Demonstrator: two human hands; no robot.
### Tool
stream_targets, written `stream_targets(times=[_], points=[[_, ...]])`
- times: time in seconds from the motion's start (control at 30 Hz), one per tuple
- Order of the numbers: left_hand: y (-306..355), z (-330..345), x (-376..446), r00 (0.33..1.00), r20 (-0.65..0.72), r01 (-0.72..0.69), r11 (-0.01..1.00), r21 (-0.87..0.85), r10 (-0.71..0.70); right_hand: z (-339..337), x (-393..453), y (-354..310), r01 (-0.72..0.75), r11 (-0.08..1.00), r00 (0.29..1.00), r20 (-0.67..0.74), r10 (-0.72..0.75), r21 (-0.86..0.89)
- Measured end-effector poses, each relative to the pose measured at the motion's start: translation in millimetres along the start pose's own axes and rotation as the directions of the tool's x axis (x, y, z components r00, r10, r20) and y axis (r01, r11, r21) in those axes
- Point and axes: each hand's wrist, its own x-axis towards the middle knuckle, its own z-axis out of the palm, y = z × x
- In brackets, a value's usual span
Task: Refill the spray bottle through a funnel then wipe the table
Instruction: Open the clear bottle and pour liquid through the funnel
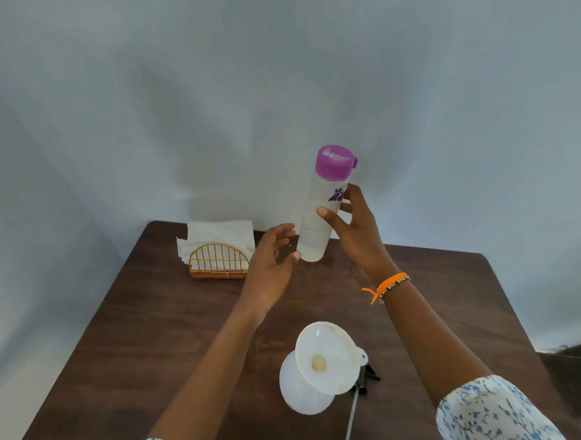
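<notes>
The spray bottle point(304, 385) stands on the desk point(175, 331) with the funnel point(325, 356) seated in its neck; above, the right hand point(353, 223) grips a lidded water bottle point(320, 211), the left hand point(273, 262) open-fingered touching its base. Advised: steady the base, open the purple lid, pour slowly at the funnel's centre. A purple print on the bottle is unreadable

Dark wooden table point(162, 331) — pale draped backdrop point(222, 81).

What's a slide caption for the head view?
Right hand holds clear purple-capped water bottle over brown wooden table; white plastic funnel sits in white spray bottle.
</notes>
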Motion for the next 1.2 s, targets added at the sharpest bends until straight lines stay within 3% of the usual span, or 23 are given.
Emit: stream_targets(times=[0.33,0.53,0.7,0.87,1.07,1.2], points=[[83,-3,-50,0.969,0.082,-0.236,0.972,0.014,0.234,-48,-42,-124,0.154,0.937,0.988,-0.065,-0.140,0.315],[96,2,-75,0.960,-0.069,-0.271,0.963,0.002,0.270,-43,-70,-145,0.200,0.956,0.979,-0.095,-0.183,0.217],[97,2,-93,0.950,-0.118,-0.294,0.956,-0.008,0.291,-50,-79,-165,0.220,0.931,0.950,-0.279,-0.137,0.292],[96,6,-101,0.947,-0.136,-0.289,0.956,0.049,0.293,-62,-71,-201,0.248,0.943,0.907,-0.396,-0.146,0.221],[101,11,-111,0.935,-0.118,-0.328,0.941,0.076,0.335,-61,-57,-219,0.138,0.990,0.899,-0.424,-0.109,0.040],[102,12,-115,0.926,-0.077,-0.361,0.927,0.100,0.369,-58,-57,-220,0.197,0.980,0.897,-0.407,-0.175,0.011]])
